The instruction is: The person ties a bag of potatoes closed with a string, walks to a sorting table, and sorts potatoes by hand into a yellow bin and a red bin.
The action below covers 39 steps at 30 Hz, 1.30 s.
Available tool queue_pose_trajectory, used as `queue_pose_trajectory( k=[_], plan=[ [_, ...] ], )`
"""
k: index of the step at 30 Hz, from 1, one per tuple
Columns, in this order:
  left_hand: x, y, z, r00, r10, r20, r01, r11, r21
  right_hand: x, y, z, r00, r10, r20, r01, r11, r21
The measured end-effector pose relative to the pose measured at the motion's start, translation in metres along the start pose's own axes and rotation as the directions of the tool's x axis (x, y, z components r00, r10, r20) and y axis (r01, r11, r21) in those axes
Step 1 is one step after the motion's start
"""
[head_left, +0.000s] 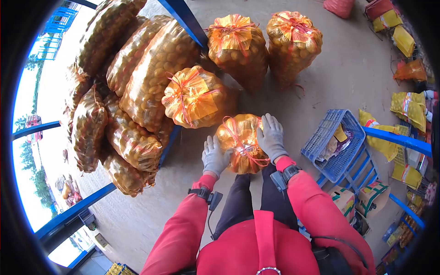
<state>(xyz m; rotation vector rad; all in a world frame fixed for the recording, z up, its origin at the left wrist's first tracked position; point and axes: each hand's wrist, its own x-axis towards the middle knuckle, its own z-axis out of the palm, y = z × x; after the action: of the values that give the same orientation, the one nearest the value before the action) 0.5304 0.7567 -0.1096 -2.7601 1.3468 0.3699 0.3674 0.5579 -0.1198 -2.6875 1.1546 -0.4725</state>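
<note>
An orange, see-through sack (239, 130), its top tied with red string, stands upright right in front of my legs. It is full of round, brownish produce that looks like potatoes. My left hand (215, 156), in a grey glove, lies along the sack's left side with fingers stretched out. On the opposite side, my right hand (271, 139), also gloved, rests flat against the sack with its fingers extended. Another tied sack (195, 98) stands just beyond, up and to the left.
Two tied sacks (293, 46) stand farther ahead. Many filled sacks (156, 73) are piled on the left by a blue metal post (185, 20). To my right are a blue plastic crate (332, 142) holding scraps, cardboard boxes (372, 198) and yellow bags (408, 110).
</note>
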Motion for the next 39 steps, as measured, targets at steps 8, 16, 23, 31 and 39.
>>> queue_pose_trajectory(
  k=[8, 16, 23, 31, 39],
  plan=[
    [-0.026, 0.021, -0.043, 0.866, 0.43, 0.253, -0.389, 0.9, -0.198, 0.018, -0.038, -0.06, 0.577, -0.239, 0.781, 0.291, 0.954, 0.077],
    [-0.005, 0.036, -0.035, 0.867, 0.39, 0.31, -0.361, 0.921, -0.147, 0.023, -0.008, -0.041, 0.425, -0.24, 0.873, 0.275, 0.953, 0.128],
    [0.027, 0.029, -0.055, 0.795, 0.265, 0.546, 0.002, 0.899, -0.438, 0.035, -0.018, -0.024, 0.295, -0.344, 0.891, 0.347, 0.908, 0.235],
    [0.004, -0.008, -0.072, 0.754, 0.182, 0.631, 0.121, 0.906, -0.405, 0.021, -0.073, -0.036, 0.272, -0.326, 0.905, 0.392, 0.897, 0.206],
    [-0.128, -0.1, -0.029, 0.846, -0.082, 0.526, 0.371, 0.8, -0.472, -0.024, -0.185, -0.023, 0.071, -0.562, 0.824, 0.563, 0.705, 0.432]
  ],
)
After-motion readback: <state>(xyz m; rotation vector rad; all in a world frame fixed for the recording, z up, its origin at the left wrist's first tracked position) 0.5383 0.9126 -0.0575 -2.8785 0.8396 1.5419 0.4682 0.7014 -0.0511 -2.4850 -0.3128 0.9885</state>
